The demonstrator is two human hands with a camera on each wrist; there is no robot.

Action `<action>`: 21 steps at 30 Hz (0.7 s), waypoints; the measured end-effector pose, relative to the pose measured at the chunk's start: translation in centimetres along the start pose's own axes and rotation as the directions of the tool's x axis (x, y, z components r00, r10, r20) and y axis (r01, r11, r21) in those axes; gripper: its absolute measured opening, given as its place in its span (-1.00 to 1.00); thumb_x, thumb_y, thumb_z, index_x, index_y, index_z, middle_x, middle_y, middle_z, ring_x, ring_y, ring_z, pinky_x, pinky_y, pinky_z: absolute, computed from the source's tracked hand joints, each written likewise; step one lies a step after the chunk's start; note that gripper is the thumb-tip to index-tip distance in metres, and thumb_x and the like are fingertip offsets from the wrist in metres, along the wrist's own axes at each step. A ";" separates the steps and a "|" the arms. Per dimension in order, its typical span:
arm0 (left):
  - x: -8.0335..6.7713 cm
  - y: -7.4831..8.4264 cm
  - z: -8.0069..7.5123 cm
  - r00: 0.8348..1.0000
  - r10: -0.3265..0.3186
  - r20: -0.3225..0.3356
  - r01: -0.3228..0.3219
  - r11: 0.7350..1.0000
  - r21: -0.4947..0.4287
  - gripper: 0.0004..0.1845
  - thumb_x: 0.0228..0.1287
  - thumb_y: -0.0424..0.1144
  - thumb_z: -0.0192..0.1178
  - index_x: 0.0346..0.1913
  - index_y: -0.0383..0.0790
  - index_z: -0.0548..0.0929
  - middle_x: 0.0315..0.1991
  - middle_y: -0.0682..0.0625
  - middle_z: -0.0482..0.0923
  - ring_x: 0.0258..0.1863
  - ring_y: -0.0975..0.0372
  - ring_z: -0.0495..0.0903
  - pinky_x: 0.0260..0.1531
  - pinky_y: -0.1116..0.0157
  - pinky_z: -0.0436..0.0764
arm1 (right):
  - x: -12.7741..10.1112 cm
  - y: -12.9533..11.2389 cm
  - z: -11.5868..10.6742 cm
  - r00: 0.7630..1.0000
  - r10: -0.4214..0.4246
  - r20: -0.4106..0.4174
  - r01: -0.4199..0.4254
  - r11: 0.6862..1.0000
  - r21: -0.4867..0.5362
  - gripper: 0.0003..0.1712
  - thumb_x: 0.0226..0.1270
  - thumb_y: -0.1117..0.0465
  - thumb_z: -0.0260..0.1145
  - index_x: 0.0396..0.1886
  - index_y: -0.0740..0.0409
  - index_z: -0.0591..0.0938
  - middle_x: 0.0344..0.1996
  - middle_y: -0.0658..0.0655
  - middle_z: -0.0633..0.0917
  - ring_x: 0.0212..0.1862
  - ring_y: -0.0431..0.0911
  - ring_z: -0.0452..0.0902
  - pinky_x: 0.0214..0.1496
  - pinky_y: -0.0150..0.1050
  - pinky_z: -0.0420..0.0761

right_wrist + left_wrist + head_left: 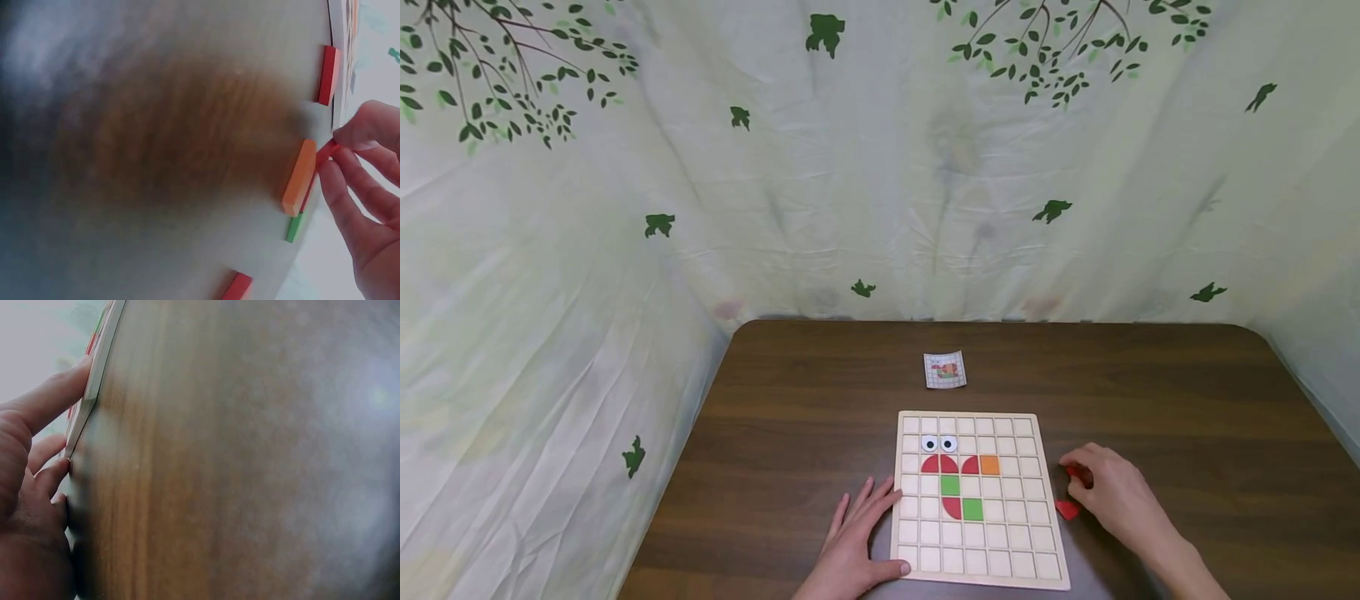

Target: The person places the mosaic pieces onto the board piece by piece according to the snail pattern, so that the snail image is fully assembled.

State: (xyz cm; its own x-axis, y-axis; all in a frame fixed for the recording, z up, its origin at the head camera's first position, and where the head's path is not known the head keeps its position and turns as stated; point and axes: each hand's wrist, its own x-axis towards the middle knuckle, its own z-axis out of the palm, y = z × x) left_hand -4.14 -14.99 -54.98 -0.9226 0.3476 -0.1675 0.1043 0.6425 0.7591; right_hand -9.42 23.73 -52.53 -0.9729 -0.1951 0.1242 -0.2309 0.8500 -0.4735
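A pale wooden grid board (pixel 1030 533) lies on the dark table and holds two eye pieces, red curved pieces, two green squares and one orange square. My left hand (pixel 859 525) lies flat beside it, fingers straight, touching its left edge (pixel 103 356). In the left wrist view the left hand (pixel 53 425) rests against that edge. Right of the board, my right hand (pixel 1071 477) pinches a small red piece (pixel 1079 472) just above the table. The right wrist view shows the right hand (pixel 334 147) with fingertips on that red piece (pixel 325 151).
A loose red piece (pixel 1066 509) lies by the right hand. In the right wrist view an orange piece (pixel 299 178), a green piece (pixel 294 228) and two more red pieces (pixel 328 75) lie nearby. A small picture card (pixel 944 370) lies beyond the board. Leaf-print cloth surrounds the table.
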 end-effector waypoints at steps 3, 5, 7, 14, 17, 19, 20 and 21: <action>0.0 0.1 0.0 1.000 0.000 0.000 0.000 1.000 -0.002 -0.08 -0.07 0.10 0.49 0.43 0.05 0.37 0.51 0.10 0.13 0.53 0.00 -0.08 0.35 -0.14 -0.31 | -0.1 0.4 -0.2 0.999 0.049 -0.005 -0.048 0.994 0.094 -0.72 0.02 0.40 0.44 -0.23 0.06 0.72 -0.31 -0.08 0.62 -0.39 -0.26 0.51 -0.40 -0.31 0.57; 0.1 0.2 -0.1 1.000 -0.004 0.003 0.004 1.000 -0.005 -0.08 -0.07 0.10 0.49 0.43 0.05 0.38 0.51 0.09 0.14 0.53 0.00 -0.09 0.35 -0.14 -0.31 | -0.2 0.7 -0.4 0.996 0.087 0.002 -0.086 0.982 0.165 -0.72 0.07 0.42 0.42 -0.20 0.07 0.71 -0.28 -0.07 0.64 -0.38 -0.26 0.56 -0.37 -0.33 0.61; 0.1 0.2 -0.1 1.000 0.000 0.001 0.000 1.000 -0.004 -0.08 -0.07 0.09 0.49 0.43 0.05 0.38 0.51 0.09 0.14 0.53 0.00 -0.08 0.35 -0.14 -0.31 | -0.2 0.9 -0.6 0.993 0.119 0.013 -0.119 0.968 0.222 -0.73 0.12 0.42 0.40 -0.18 0.08 0.71 -0.26 -0.04 0.64 -0.36 -0.24 0.59 -0.34 -0.34 0.63; 0.0 0.0 0.0 1.000 0.007 -0.008 -0.007 1.000 0.008 -0.07 -0.09 0.08 0.50 0.43 0.05 0.37 0.51 0.10 0.14 0.53 0.01 -0.08 0.35 -0.12 -0.32 | 0.0 1.8 -1.2 0.979 0.201 0.012 -0.199 0.954 0.226 -0.75 0.22 0.38 0.32 -0.10 0.12 0.69 -0.21 0.05 0.67 -0.25 -0.09 0.64 -0.20 -0.18 0.67; 0.0 0.1 0.0 1.000 0.008 -0.008 -0.008 1.000 0.008 -0.07 -0.09 0.08 0.50 0.43 0.04 0.38 0.51 0.09 0.14 0.53 0.00 -0.08 0.35 -0.12 -0.31 | 0.0 2.0 -1.3 0.975 0.222 0.016 -0.220 0.951 0.215 -0.72 0.25 0.37 0.27 -0.04 0.13 0.67 -0.19 0.08 0.67 -0.23 -0.04 0.64 -0.18 -0.09 0.66; 0.0 0.1 -0.1 1.000 0.003 -0.004 -0.003 1.000 0.007 -0.07 -0.08 0.09 0.50 0.43 0.04 0.38 0.51 0.09 0.14 0.53 0.00 -0.08 0.35 -0.12 -0.32 | 0.1 2.0 -1.2 0.974 0.226 0.023 -0.226 0.951 0.212 -0.69 0.25 0.35 0.30 0.00 0.15 0.65 -0.18 0.10 0.66 -0.24 -0.04 0.64 -0.19 -0.08 0.66; 0.0 0.1 -0.1 1.000 -0.001 -0.003 0.001 1.000 0.005 -0.07 -0.08 0.10 0.49 0.43 0.05 0.37 0.51 0.09 0.14 0.53 0.00 -0.08 0.35 -0.13 -0.32 | 0.1 2.0 -1.2 0.974 0.223 0.030 -0.225 0.951 0.213 -0.67 0.25 0.33 0.33 0.03 0.16 0.65 -0.17 0.11 0.66 -0.24 -0.04 0.65 -0.19 -0.09 0.66; 0.0 0.1 -0.1 1.000 -0.002 -0.001 0.002 1.000 0.006 -0.07 -0.08 0.10 0.49 0.43 0.05 0.37 0.51 0.09 0.14 0.53 0.00 -0.08 0.35 -0.13 -0.32 | 0.2 2.0 -1.2 0.975 0.218 0.036 -0.220 0.953 0.210 -0.65 0.25 0.31 0.36 0.04 0.17 0.64 -0.16 0.11 0.65 -0.24 -0.05 0.65 -0.20 -0.10 0.66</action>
State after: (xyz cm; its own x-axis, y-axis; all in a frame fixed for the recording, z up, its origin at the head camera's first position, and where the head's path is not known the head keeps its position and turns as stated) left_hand -4.21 -14.95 -54.82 -0.9233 0.3451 -0.1683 0.1042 0.6471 0.7552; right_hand -10.01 25.94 -52.41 -0.9997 -0.0229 -0.0132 -0.0084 0.7497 -0.6617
